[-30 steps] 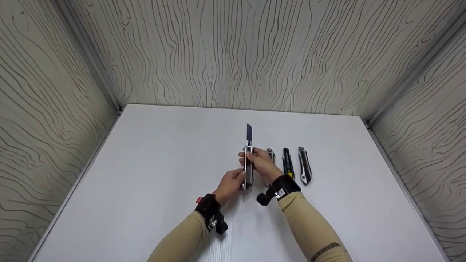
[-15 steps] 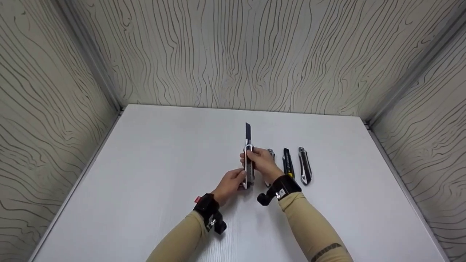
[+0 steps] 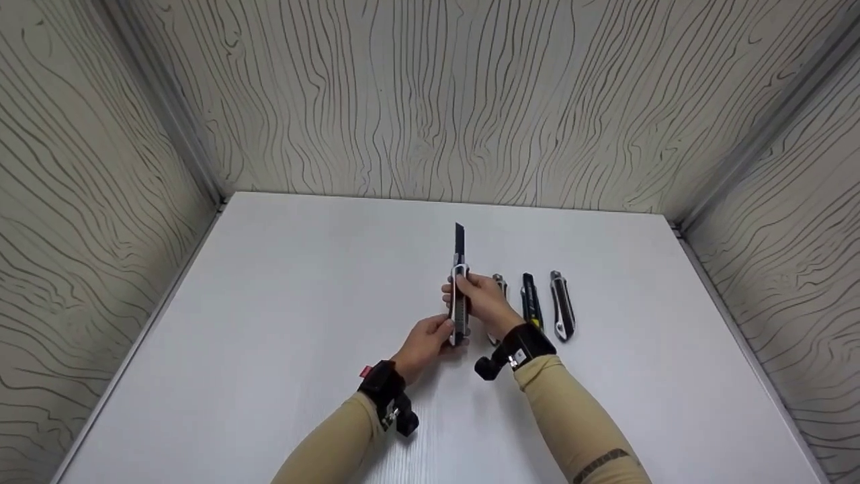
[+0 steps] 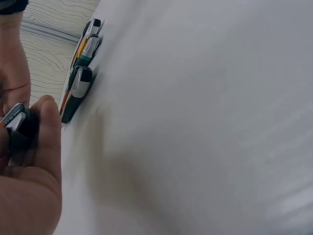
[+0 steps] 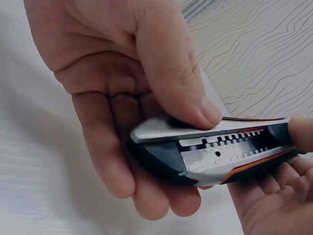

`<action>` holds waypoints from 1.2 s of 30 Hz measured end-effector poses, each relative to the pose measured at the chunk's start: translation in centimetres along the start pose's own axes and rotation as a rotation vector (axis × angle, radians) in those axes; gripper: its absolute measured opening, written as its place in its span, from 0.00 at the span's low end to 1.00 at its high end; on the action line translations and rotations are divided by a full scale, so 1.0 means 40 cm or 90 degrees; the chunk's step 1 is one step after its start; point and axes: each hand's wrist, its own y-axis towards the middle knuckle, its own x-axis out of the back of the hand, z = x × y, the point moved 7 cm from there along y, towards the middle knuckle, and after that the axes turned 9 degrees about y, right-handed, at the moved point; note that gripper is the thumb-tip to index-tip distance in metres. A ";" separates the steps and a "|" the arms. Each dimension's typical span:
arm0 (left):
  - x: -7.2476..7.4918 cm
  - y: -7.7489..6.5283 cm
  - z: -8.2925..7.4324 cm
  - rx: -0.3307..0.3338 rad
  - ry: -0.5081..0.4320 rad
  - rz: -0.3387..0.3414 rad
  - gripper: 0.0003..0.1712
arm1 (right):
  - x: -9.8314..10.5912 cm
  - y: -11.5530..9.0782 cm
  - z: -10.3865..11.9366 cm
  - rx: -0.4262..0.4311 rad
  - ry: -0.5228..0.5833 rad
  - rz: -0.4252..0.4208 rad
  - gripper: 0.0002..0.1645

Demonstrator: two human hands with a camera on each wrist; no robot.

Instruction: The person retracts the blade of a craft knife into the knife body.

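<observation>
A snap-off utility knife (image 3: 460,310) with a silver and dark body is held between both hands, its long dark blade (image 3: 459,240) pointing away toward the back wall. My right hand (image 3: 489,304) grips the upper body, and its thumb (image 5: 301,133) lies at the dark slider. The left hand (image 3: 422,344) pinches the butt end between thumb and fingers. In the right wrist view the toothed slot (image 5: 230,147) and dark end cap (image 5: 159,159) show. Only the knife's rear end (image 4: 19,125) appears in the left wrist view.
Just right of the hands, three more utility knives lie on the white table (image 3: 302,282): one partly hidden behind the right hand (image 3: 501,285), a black and yellow knife (image 3: 531,299), and a silver and dark knife (image 3: 563,306). Wood-patterned walls (image 3: 430,101) enclose the table.
The held knife has shifted slightly away from the body, toward the back wall. Fingers of the left hand now show beyond its butt end. The knives on the table have not moved.
</observation>
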 end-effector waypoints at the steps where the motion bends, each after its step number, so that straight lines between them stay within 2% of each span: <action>1: 0.001 0.000 0.000 0.000 0.003 -0.003 0.19 | -0.001 0.000 -0.001 0.000 0.007 0.002 0.24; 6: 0.005 -0.001 -0.001 0.002 0.006 -0.011 0.19 | -0.005 0.003 -0.002 0.002 0.026 0.002 0.23; 13: 0.001 0.001 0.000 -0.002 -0.007 -0.012 0.18 | -0.003 0.004 0.000 0.012 0.019 -0.011 0.19; 29: 0.001 -0.001 -0.004 -0.014 0.018 -0.023 0.19 | -0.005 0.004 -0.003 0.000 0.015 -0.016 0.18; 36: 0.003 -0.003 -0.005 -0.013 0.018 -0.029 0.19 | -0.007 0.005 -0.003 0.013 0.019 -0.009 0.18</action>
